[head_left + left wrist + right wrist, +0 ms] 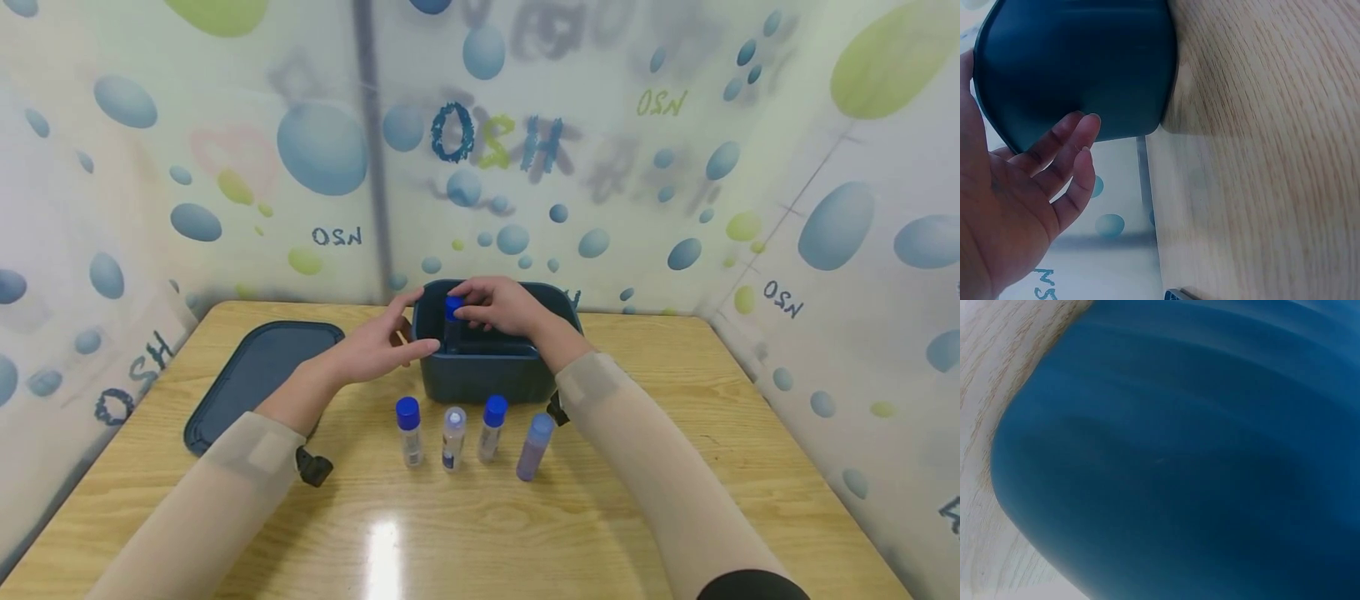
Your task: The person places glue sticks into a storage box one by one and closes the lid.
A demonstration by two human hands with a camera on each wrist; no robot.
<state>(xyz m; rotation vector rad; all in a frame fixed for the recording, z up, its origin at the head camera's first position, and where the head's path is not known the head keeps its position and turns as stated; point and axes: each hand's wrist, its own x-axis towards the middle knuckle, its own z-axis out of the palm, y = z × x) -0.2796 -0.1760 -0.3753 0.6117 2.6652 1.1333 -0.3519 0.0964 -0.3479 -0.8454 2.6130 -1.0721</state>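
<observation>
A dark blue box (487, 379) stands near the back of the table. My right hand (506, 307) reaches over its front rim and pinches the blue cap (453, 307) of a bottle standing at the box's left inside; most of the bottle is hidden. At the box's left end is my left hand (378, 343), thumb and forefinger spread along the rim. In the left wrist view, the other fingers of this hand (1029, 187) curve loosely beside the box wall (1085, 62). The right wrist view holds mostly the box wall (1166, 456), not the hand.
In front of the box stand small bottles: one with a blue cap (408, 429), a clear-topped one (453, 437), another blue-capped one (491, 427) and a purplish one (534, 447). A dark lid (258, 375) lies at left. Patterned curtains (637, 167) border the table.
</observation>
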